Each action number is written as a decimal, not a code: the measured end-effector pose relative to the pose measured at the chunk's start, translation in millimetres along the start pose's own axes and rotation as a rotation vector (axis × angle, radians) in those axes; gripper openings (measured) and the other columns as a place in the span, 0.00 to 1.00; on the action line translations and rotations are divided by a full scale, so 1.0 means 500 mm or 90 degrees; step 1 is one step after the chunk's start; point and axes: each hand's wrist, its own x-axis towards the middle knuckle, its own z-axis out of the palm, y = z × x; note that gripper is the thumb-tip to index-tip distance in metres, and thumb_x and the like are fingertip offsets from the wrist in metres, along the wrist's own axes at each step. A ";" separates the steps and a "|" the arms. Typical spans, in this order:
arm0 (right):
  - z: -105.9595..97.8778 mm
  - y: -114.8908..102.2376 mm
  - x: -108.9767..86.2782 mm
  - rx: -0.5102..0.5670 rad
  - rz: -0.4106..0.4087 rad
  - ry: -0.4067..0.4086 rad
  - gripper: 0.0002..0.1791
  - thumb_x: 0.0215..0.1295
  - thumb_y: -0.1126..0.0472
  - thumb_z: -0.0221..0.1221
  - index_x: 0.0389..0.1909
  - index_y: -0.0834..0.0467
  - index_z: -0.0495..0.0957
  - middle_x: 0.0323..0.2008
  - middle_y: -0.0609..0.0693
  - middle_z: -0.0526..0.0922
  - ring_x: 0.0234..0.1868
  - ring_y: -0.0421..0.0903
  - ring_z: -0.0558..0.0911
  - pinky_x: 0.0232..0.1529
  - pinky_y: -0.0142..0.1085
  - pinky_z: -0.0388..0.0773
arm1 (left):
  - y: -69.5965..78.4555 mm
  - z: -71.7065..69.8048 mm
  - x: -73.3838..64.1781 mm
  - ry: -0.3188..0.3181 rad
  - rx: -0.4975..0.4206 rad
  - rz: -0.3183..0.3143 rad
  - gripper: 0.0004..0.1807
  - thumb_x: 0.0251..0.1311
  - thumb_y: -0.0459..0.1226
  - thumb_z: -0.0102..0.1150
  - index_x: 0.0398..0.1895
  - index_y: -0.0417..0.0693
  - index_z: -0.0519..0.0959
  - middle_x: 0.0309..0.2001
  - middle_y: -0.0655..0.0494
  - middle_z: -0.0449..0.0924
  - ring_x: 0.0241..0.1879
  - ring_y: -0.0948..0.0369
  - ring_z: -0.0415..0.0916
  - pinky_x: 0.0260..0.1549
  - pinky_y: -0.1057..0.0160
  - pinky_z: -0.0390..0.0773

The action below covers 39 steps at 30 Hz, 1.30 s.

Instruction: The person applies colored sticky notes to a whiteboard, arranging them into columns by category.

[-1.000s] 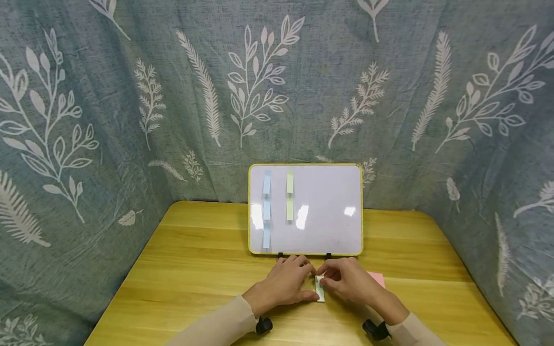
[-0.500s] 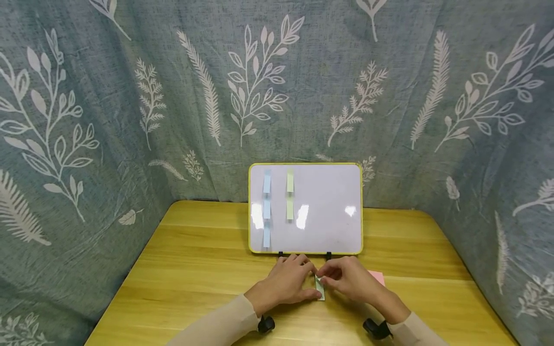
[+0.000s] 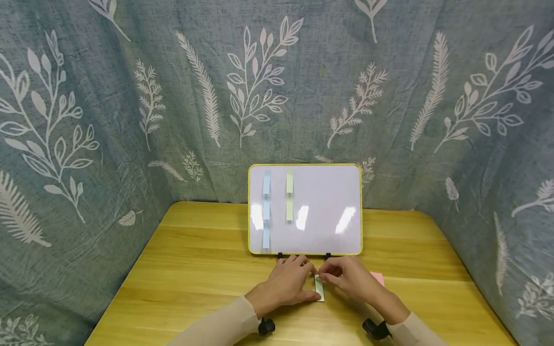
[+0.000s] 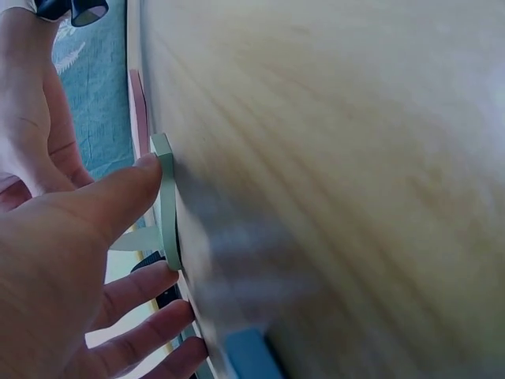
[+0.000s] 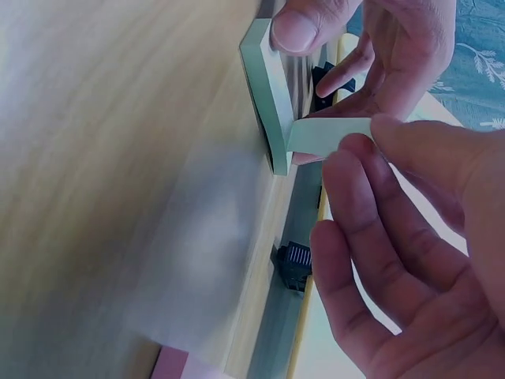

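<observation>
A narrow pad of pale green sticky notes point(image 3: 319, 290) lies on the table in front of the whiteboard. My left hand point(image 3: 287, 284) holds it, thumb at the near end and index fingertip at the far end, as the left wrist view shows of the pad point(image 4: 168, 217). The top sticky note point(image 5: 327, 136) bends up from the pad in the right wrist view, one end still joined to it. Thumb and index finger of my right hand point(image 3: 351, 282) pinch its free end, the other fingers loosely curled.
Behind the hands stands a yellow-framed whiteboard point(image 3: 326, 206) on black feet. It carries three blue notes point(image 3: 266, 210) in a left column and two green notes point(image 3: 289, 210) beside them. A pink pad point(image 3: 378, 278) lies partly behind the right hand. A blue block point(image 4: 251, 355) shows below the left fingers.
The right fingertips have lifted the end of the top note away from the pad. The left hand has stayed on the pad.
</observation>
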 end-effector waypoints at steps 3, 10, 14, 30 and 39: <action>0.000 0.000 0.000 -0.002 -0.003 0.022 0.03 0.80 0.63 0.74 0.45 0.53 0.95 0.40 0.47 0.98 0.38 0.38 0.93 0.42 0.30 0.89 | 0.000 0.002 -0.002 -0.001 0.000 -0.001 0.32 0.69 0.72 0.75 0.66 0.68 0.87 0.67 0.66 0.83 0.65 0.61 0.81 0.61 0.51 0.83; -0.005 0.005 0.002 0.001 0.022 0.051 0.05 0.82 0.62 0.72 0.45 0.52 0.96 0.40 0.45 0.98 0.39 0.36 0.94 0.42 0.29 0.89 | 0.000 -0.002 -0.001 0.002 0.004 -0.007 0.32 0.69 0.71 0.76 0.66 0.68 0.88 0.68 0.65 0.83 0.67 0.60 0.81 0.62 0.50 0.83; -0.007 0.004 0.004 -0.004 0.035 0.057 0.05 0.82 0.62 0.72 0.46 0.53 0.96 0.40 0.44 0.98 0.39 0.35 0.94 0.42 0.29 0.89 | -0.001 -0.002 -0.001 0.001 0.001 -0.009 0.31 0.69 0.70 0.76 0.66 0.67 0.88 0.68 0.65 0.83 0.67 0.60 0.81 0.63 0.50 0.84; -0.017 0.004 0.011 -0.026 0.075 0.090 0.05 0.83 0.60 0.71 0.47 0.50 0.96 0.39 0.46 0.98 0.37 0.46 0.94 0.40 0.30 0.87 | 0.005 -0.004 0.005 -0.013 -0.002 -0.027 0.34 0.68 0.68 0.79 0.68 0.64 0.87 0.72 0.61 0.84 0.70 0.56 0.82 0.63 0.47 0.85; -0.020 0.002 0.016 -0.034 0.085 0.122 0.04 0.81 0.60 0.73 0.47 0.53 0.96 0.38 0.44 0.98 0.37 0.41 0.95 0.40 0.30 0.88 | 0.009 -0.007 0.002 -0.012 -0.007 -0.031 0.34 0.68 0.67 0.80 0.68 0.63 0.86 0.71 0.60 0.84 0.67 0.56 0.82 0.61 0.46 0.85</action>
